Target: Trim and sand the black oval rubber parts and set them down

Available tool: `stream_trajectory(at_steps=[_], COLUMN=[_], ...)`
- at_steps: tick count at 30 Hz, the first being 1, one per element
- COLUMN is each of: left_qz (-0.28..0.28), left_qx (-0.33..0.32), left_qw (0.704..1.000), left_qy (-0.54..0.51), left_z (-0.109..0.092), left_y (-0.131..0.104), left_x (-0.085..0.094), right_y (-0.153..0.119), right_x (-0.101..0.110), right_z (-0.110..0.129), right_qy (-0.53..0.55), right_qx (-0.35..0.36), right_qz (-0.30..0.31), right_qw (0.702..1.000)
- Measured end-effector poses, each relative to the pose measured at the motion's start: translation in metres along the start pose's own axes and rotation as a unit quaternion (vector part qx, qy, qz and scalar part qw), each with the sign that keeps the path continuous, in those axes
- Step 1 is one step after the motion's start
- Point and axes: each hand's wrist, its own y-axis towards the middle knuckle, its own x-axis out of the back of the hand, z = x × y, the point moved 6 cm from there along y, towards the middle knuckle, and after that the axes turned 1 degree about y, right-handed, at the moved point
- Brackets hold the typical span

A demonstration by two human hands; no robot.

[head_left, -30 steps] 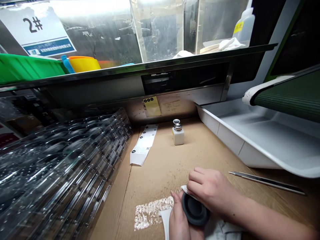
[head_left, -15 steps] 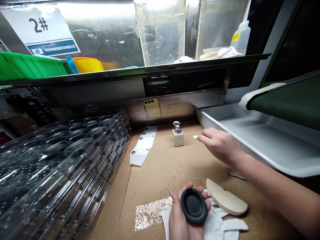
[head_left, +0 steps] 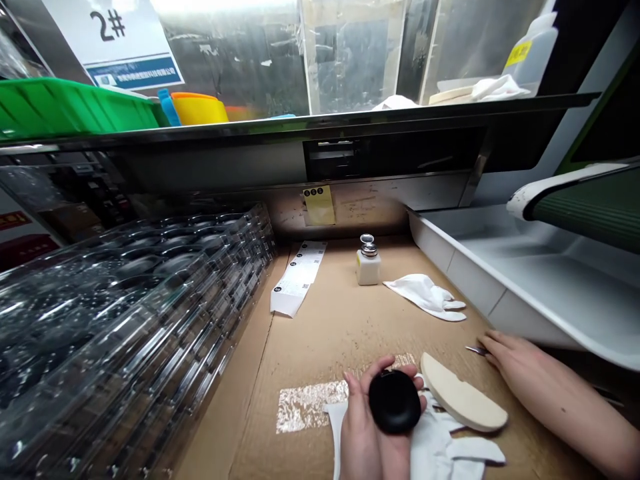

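My left hand [head_left: 357, 413] is palm up near the front, its fingers curled around a smooth black oval piece [head_left: 395, 401] with a domed face. At the right, my right hand [head_left: 505, 353] rests low on the cardboard, its fingers closed over the end of a slim metal tool [head_left: 475, 349]; only its pointed tip shows. Beneath and beside my left hand lie white gloves [head_left: 440, 447]. A cream half-round pad [head_left: 463, 393] partly overlaps them. Another white glove [head_left: 425, 295] lies flat farther back, close to a small white pump bottle [head_left: 369, 268].
Stacked clear plastic trays [head_left: 165, 300] fill the left side. A grey-white bin [head_left: 530, 307] borders the right, below a green conveyor belt [head_left: 590, 207]. A label strip [head_left: 300, 277] lies at the back. Overhead, a shelf [head_left: 280, 127] carries a green crate [head_left: 75, 110] and a bottle [head_left: 533, 53].
My right hand has moved from the back glove toward me and right, onto the metal tool, uncovering the glove. The black piece now shows a smooth domed face instead of its recessed one.
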Motion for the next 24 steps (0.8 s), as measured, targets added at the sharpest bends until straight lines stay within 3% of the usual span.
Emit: stream_trajectory(at_steps=[5,12,15,19,21,24], left_qz=[0.011,-0.011,-0.002,0.007,0.01,0.014], left_qx=[-0.003,-0.032,-0.039,-0.049,-0.051,-0.055], left_qw=[1.0,0.999,0.999,0.999,0.999,0.998], left_qy=[0.004,0.0,0.003,0.001,-0.003,-0.01], left_z=[0.001,0.001,0.0,-0.001,0.0,0.003], left_y=[-0.003,-0.005,-0.006,-0.004,-0.002,0.001], left_x=[-0.005,-0.007,-0.007,-0.005,-0.005,-0.005], right_y=[-0.031,-0.014,-0.006,0.003,0.009,0.016], right_x=[-0.001,0.027,0.02,0.016,0.029,0.062], right_z=[0.003,0.08,0.073,0.041,0.034,0.06], right_qy=[0.03,0.115,0.167,0.269,0.278,0.303], right_qx=[0.004,0.114,0.1,0.057,0.007,0.026], right_qz=[-0.03,-0.027,-0.006,0.043,0.007,-0.112], right_qw=[0.999,0.986,0.981,0.961,0.961,0.946])
